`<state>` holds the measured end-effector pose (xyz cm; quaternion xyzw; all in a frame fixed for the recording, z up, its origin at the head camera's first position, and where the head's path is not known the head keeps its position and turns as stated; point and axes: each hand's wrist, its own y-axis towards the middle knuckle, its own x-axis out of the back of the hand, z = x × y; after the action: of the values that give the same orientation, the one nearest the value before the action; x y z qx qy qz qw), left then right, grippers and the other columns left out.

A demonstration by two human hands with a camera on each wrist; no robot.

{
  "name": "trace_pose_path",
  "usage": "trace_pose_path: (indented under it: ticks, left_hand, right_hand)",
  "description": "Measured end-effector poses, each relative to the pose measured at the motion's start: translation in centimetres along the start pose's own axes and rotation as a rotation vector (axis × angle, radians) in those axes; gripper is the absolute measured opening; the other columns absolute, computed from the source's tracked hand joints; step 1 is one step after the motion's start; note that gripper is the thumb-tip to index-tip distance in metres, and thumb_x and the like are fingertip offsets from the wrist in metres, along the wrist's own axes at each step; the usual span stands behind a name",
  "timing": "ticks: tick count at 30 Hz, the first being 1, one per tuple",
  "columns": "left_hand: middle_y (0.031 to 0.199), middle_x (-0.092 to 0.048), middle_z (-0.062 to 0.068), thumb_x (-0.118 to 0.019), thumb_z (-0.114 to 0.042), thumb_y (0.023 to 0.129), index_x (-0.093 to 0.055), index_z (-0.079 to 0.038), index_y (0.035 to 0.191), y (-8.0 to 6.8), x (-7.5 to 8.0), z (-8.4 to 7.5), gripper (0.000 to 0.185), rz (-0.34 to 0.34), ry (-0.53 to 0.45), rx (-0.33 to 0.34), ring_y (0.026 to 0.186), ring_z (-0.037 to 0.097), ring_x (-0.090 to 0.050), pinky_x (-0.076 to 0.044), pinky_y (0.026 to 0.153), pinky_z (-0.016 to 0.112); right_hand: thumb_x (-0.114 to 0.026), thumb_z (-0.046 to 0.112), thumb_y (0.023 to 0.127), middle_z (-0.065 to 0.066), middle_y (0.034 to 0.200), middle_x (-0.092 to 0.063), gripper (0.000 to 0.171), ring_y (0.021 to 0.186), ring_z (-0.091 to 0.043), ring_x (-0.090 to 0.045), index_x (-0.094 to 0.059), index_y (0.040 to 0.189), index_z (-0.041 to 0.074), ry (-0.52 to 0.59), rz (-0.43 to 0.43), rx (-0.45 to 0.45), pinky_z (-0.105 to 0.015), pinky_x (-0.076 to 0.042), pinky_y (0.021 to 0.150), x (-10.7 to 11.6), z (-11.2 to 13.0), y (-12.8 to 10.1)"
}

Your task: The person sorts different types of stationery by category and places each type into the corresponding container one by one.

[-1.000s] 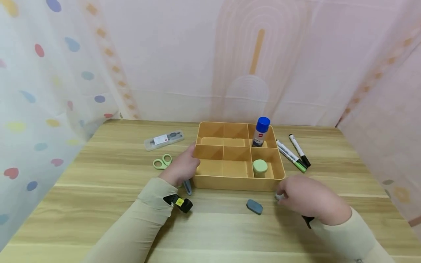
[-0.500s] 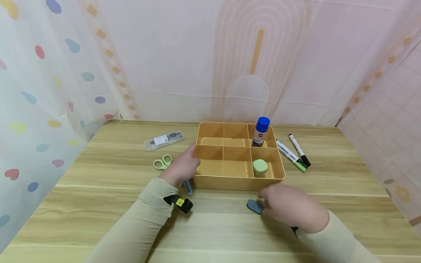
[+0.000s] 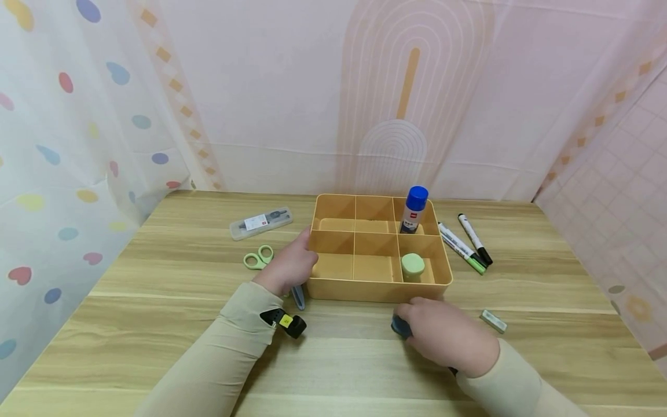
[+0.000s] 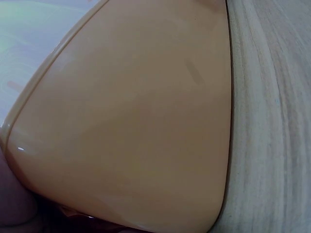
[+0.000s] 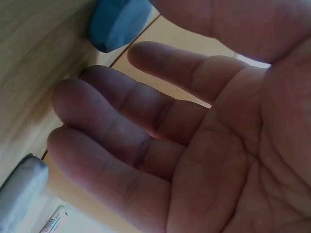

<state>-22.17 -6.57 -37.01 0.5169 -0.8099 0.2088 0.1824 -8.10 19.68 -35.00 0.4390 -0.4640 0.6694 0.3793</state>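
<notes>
My left hand (image 3: pixel 289 263) grips the left wall of an orange six-compartment organizer box (image 3: pixel 359 289), thumb over the rim. The left wrist view is filled by the box's wall (image 4: pixel 141 116). In front of the box, my right hand (image 3: pixel 450 336) reaches over a small blue-grey block (image 3: pixel 401 327), partly covering it. Seen from the right wrist, this block (image 5: pixel 119 24) lies beyond the thumb and forefinger, and the fingers (image 5: pixel 107 170) are loosely bent with nothing in the palm. A small pale block (image 3: pixel 493 321) lies right of that hand.
A blue-capped glue stick (image 3: pixel 414 209) stands in the back right compartment, a pale green lidded item (image 3: pixel 413 265) in front of it. Several markers (image 3: pixel 461 249) lie right of the box. On the left are green-handled scissors (image 3: pixel 255 259), a compass case (image 3: pixel 260 223) and a slim blue-grey object (image 3: pixel 298 297).
My right hand has moved left along the box's front to the blue-grey block, leaving the pale block in sight on the table. The left hand has stayed on the box.
</notes>
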Motion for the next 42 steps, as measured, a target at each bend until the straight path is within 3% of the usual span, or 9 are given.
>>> trace_pose_path:
  ticks: [6, 18, 31, 39, 42]
  left_hand:
    - [0.163, -0.044, 0.02, -0.035, -0.003, 0.1, -0.022, -0.012, 0.167, 0.0, 0.0, 0.0, 0.069, -0.001, 0.008, -0.001, 0.149, 0.041, -0.041, -0.026, 0.126, 0.062]
    - [0.164, -0.043, 0.02, -0.036, -0.003, 0.099, -0.02, -0.014, 0.168, 0.0, 0.0, 0.0, 0.071, -0.012, 0.011, 0.003, 0.149, 0.04, -0.041, -0.026, 0.126, 0.062]
    - [0.164, -0.043, 0.02, -0.037, -0.003, 0.101, -0.02, -0.015, 0.169, -0.1, 0.0, 0.0, 0.071, -0.019, 0.013, 0.014, 0.148, 0.04, -0.042, -0.028, 0.125, 0.062]
    - [0.165, -0.042, 0.02, -0.037, -0.005, 0.101, -0.017, -0.016, 0.17, -0.2, 0.0, -0.1, 0.073, -0.012, 0.009, 0.029, 0.148, 0.04, -0.041, -0.027, 0.126, 0.061]
    - [0.165, -0.042, 0.019, -0.038, -0.006, 0.101, -0.017, -0.016, 0.169, -0.2, 0.0, 0.0, 0.072, -0.016, 0.015, 0.029, 0.148, 0.04, -0.042, -0.028, 0.126, 0.062]
  right_hand:
    - [-0.086, 0.011, 0.084, -0.002, 0.106, -0.07, 0.05, 0.086, -0.014, -0.059, -0.07, 0.132, 0.016, -0.044, -0.054, 0.06, -0.04, -0.059, 0.081, -0.3, 0.1, 0.1]
    - [-0.074, -0.002, 0.09, 0.001, 0.087, -0.062, 0.028, 0.072, -0.012, -0.051, -0.074, 0.11, 0.016, -0.051, -0.1, 0.124, -0.032, -0.053, 0.065, -0.7, -0.3, 0.3]
    - [-0.079, 0.002, 0.085, 0.007, 0.094, -0.059, 0.034, 0.076, -0.008, -0.052, -0.072, 0.113, 0.021, -0.012, -0.149, 0.248, -0.03, -0.054, 0.073, -0.4, -0.3, 0.2]
    - [-0.077, 0.008, 0.087, 0.007, 0.105, -0.061, 0.034, 0.088, -0.009, -0.057, -0.065, 0.118, 0.016, 0.098, -0.26, 0.315, -0.032, -0.056, 0.08, 0.5, 0.0, 0.0]
    - [-0.075, 0.009, 0.088, 0.004, 0.109, -0.064, 0.034, 0.091, -0.011, -0.059, -0.064, 0.12, 0.015, 0.147, -0.342, 0.327, -0.034, -0.057, 0.081, 1.1, 0.2, 0.0]
